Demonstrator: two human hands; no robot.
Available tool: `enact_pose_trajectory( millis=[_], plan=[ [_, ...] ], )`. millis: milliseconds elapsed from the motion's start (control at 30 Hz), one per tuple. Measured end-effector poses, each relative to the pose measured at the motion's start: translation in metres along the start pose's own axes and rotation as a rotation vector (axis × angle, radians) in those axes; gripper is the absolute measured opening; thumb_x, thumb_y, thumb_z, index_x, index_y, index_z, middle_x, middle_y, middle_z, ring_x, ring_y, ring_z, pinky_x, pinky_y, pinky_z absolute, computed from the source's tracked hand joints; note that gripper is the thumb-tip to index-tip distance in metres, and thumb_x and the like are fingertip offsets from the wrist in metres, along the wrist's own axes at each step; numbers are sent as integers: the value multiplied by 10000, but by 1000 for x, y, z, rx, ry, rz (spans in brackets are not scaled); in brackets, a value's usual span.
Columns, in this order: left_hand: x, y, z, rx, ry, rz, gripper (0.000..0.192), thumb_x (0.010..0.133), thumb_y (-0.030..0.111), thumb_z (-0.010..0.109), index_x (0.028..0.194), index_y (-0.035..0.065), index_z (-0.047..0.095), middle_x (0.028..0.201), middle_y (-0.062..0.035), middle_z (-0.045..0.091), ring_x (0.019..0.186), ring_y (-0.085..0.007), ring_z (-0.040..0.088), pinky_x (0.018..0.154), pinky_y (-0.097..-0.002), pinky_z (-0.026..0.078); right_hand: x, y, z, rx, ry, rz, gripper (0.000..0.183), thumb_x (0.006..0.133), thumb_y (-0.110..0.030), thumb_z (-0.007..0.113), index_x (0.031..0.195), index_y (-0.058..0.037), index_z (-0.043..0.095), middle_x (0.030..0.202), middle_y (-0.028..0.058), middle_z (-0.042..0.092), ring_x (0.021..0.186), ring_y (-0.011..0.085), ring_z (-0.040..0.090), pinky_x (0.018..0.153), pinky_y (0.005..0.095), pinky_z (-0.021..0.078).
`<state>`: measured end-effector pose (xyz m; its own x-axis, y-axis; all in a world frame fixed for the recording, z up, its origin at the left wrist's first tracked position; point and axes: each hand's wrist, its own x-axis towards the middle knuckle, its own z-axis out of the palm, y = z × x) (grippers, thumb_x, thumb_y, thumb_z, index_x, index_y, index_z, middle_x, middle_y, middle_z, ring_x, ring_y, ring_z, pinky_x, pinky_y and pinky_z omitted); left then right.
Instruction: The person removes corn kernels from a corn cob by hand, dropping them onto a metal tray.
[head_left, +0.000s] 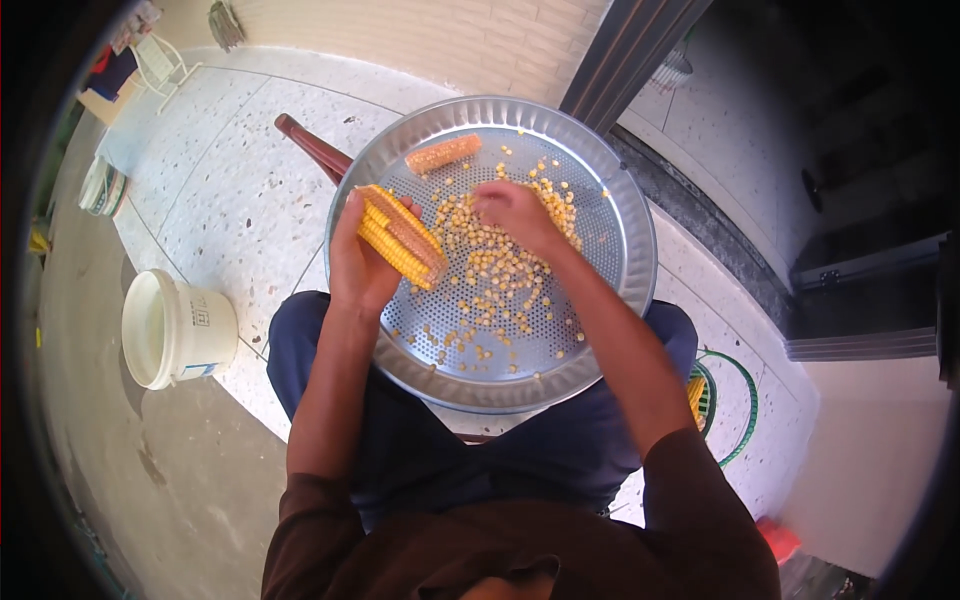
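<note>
My left hand holds a partly shelled ear of corn over the left side of a round perforated metal tray. Bare strips of cob show between its yellow rows. My right hand, a little blurred, hovers at or just above the loose corn kernels in the middle of the tray; its fingers are curled, and whether they hold anything cannot be made out. Near the tray's far rim lies a bare corn cob. The tray rests over my lap.
A white plastic bucket lies tipped at left, with another bucket farther back. A reddish-brown wooden piece sticks out beyond the tray. At right, a green basket holds corn. A dark door frame stands at upper right.
</note>
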<state>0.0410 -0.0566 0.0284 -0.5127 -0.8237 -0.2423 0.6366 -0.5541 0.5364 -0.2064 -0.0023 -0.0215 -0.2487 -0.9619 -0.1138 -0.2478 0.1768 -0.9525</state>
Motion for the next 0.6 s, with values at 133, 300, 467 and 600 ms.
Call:
enact_pose_trajectory(
  millis=[133, 300, 467, 600],
  plan=[
    [-1, 2, 0, 3, -23, 14, 490, 1043, 445, 547, 1277, 15, 515, 1150, -183, 610, 1093, -305, 625, 922, -446, 556, -4, 7, -50, 249, 190, 20, 253, 959, -130, 649, 1160, 22, 673, 1002, 108, 727, 884, 162, 709, 775, 267, 586],
    [-2, 5, -5, -24, -68, 27, 460, 1017, 429, 612, 1242, 34, 537, 1107, -205, 640, 1079, -350, 638, 934, -469, 542, -31, -18, -67, 49, -44, 377, 181, 970, -154, 626, 1071, -18, 691, 958, 77, 723, 826, 147, 703, 762, 286, 591],
    [-1, 5, 5, -32, -88, 4, 450, 1030, 425, 586, 1244, 32, 531, 1114, -197, 627, 1077, -327, 634, 919, -451, 554, -15, 10, -81, -73, 49, 219, 207, 916, -150, 650, 1052, -4, 704, 920, 92, 732, 754, 153, 696, 698, 286, 570],
    [-4, 7, -1, -20, -116, -3, 447, 1039, 420, 571, 1258, 33, 521, 1140, -189, 615, 1079, -305, 631, 918, -442, 559, -8, 16, -80, -250, 256, 130, 244, 870, -151, 660, 1053, -1, 717, 946, 103, 746, 793, 172, 705, 730, 304, 553]
  ],
)
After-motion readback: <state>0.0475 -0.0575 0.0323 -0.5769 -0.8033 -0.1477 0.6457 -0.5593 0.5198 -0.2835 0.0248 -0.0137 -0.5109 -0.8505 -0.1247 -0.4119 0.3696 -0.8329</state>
